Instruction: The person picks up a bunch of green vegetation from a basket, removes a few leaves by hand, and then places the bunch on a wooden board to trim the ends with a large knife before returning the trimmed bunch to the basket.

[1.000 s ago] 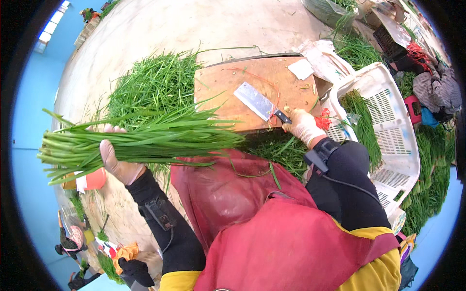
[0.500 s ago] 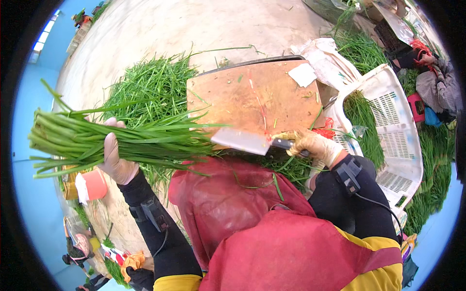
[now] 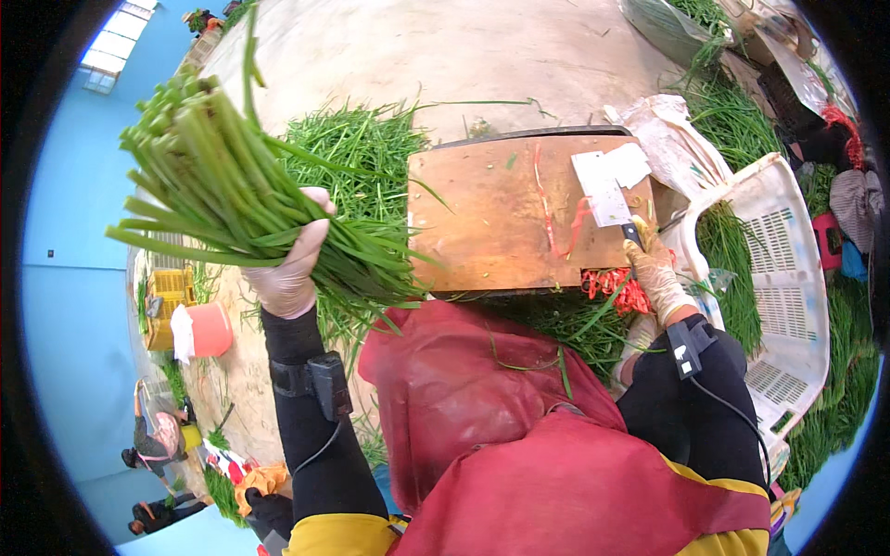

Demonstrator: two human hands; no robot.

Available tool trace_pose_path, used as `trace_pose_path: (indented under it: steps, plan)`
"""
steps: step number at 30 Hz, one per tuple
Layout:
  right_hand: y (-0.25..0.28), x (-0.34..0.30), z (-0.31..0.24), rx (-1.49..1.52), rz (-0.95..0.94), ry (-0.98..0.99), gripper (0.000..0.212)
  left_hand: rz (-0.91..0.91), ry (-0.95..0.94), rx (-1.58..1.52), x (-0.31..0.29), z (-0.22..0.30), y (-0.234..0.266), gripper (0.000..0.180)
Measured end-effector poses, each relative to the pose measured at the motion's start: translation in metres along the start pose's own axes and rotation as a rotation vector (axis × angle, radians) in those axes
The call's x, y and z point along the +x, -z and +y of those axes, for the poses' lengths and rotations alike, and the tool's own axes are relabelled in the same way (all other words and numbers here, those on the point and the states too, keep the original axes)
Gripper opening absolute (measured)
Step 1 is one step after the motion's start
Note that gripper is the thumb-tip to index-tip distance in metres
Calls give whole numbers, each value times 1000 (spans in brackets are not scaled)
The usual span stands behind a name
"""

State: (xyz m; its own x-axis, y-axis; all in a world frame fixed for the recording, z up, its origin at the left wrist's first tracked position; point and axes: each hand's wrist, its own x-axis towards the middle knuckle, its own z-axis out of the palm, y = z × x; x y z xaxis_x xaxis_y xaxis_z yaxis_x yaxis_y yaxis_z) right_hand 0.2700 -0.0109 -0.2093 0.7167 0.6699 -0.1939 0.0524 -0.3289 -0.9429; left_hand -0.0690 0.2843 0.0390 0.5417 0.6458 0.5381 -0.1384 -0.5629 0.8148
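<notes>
My left hand (image 3: 292,264), in a pale glove, is closed around a thick bunch of garlic chives (image 3: 209,167). Their cut stalk ends point up and to the far left; the leaves trail down toward the board's left side. My right hand (image 3: 658,273), in a stained glove, grips the black handle of a cleaver (image 3: 603,196). Its blade lies on or just over the right part of a wooden cutting board (image 3: 482,218), pointing away from me, beside a white square piece (image 3: 632,165). Red ties (image 3: 616,289) hang at the board's near right edge.
A heap of loose chives (image 3: 357,157) lies left of the board. To the right a white slatted basket (image 3: 793,278) holds more greens, with a white sack (image 3: 672,139) behind it. A pink bucket (image 3: 209,329) stands at left. Other people work at the picture's edges.
The bunch has been raised and tilted, its stalk ends now higher. The cleaver has moved right and away onto the board, its blade turning from leftward to pointing away. The view has shifted slightly.
</notes>
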Motion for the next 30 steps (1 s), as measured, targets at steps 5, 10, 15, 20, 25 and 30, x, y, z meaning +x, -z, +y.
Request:
trace_pose_path:
  steps: [5,10,15,20,25,30]
  plan:
    - [16,6,15,-635,10,-48,56,-44,70,-3,3,4,2,45]
    - [-7,9,-17,-736,38,370,47,-150,173,91,12,13,19,46]
    - [-61,15,-20,-1001,-121,383,22,-201,207,211,10,9,29,44]
    - [-83,37,-37,-1208,-372,256,19,-306,345,265,24,8,28,68]
    - [-115,53,-51,-1126,-406,141,14,-626,61,721,53,-17,-18,85]
    - [-142,60,-48,-884,-284,-18,23,-904,313,879,41,-90,-124,88]
